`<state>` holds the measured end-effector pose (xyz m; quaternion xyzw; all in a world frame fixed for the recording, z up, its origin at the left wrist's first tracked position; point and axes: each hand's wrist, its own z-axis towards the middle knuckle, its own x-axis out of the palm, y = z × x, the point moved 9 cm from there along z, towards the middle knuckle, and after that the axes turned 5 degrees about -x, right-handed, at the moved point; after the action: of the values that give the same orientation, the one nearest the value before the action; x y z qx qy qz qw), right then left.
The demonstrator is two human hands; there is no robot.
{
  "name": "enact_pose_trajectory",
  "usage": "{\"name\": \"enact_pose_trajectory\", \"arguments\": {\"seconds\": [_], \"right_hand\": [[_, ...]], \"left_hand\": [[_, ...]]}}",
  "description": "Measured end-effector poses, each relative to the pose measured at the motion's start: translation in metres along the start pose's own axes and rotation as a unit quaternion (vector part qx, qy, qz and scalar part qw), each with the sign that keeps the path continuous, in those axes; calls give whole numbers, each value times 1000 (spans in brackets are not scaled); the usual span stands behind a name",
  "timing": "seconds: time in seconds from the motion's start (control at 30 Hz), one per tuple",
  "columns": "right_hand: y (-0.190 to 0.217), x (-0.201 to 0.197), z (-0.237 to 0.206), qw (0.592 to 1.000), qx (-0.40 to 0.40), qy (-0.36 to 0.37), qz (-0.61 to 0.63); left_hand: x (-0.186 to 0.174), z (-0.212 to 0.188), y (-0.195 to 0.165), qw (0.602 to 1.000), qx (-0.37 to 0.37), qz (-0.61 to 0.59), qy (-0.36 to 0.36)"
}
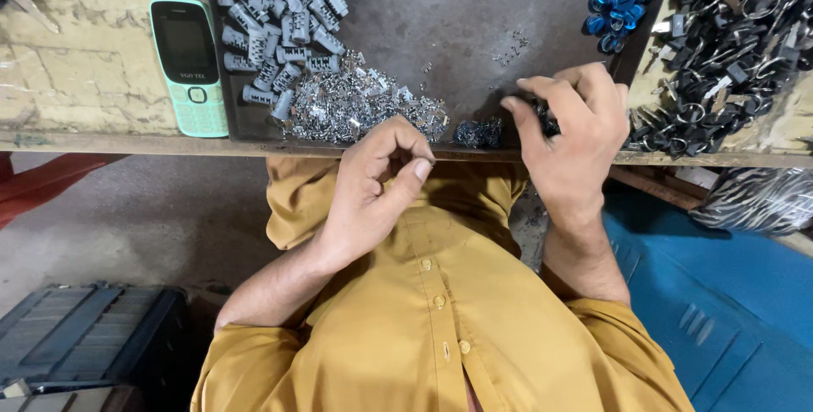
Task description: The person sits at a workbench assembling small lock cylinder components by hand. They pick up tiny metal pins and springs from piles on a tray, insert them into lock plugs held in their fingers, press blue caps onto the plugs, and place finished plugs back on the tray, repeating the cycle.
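Small metal parts are sorted at the table (102, 82).
A tiny piece, too small to identify, is pinched in the left hand (373, 183); dark parts (546, 120) are gripped by the curled right hand (572, 137).

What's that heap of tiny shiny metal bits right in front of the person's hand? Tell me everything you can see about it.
The heap of small bright silvery metal pieces lies loose at the near edge of the dark flat metal tray. The pieces look thin, flat and jagged, jumbled in all directions; single shapes are too small to tell. Grey ribbed metal cylinders border it behind and to the side. The left hand, fingers pinched, hovers just in front of the heap; whether it touches is unclear.
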<state>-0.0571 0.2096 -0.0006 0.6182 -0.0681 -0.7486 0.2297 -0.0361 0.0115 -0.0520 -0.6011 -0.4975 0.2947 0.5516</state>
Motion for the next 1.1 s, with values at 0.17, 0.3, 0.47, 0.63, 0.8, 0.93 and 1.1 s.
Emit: {"name": "enact_pose_trajectory", "arguments": {"seconds": [0.17, 0.3, 0.47, 0.63, 0.8, 0.93, 1.1], "right_hand": [[4, 13, 9, 999, -38, 17, -22], [13, 19, 18, 999, -36, 14, 5], [4, 5, 13, 976, 51, -3, 213], [24, 22, -17, 864, 106, 86, 484], [43, 36, -34, 804, 118, 82, 577], [46, 36, -36, 802, 114, 60, 583], [44, 34, -35, 790, 117, 59, 599]], "left_hand": [[-2, 1, 8, 996, -18, -88, 7], [-7, -1, 6, 996, 16, -89, 3], [-10, -2, 1, 999, 34, -24, 4], [3, -1, 0, 999, 14, -36, 32], [17, -2, 5, 987, -21, -141, 78], [19, -6, 9, 984, -31, -162, 70], [21, -8, 16, 975, -59, -202, 75]]}}
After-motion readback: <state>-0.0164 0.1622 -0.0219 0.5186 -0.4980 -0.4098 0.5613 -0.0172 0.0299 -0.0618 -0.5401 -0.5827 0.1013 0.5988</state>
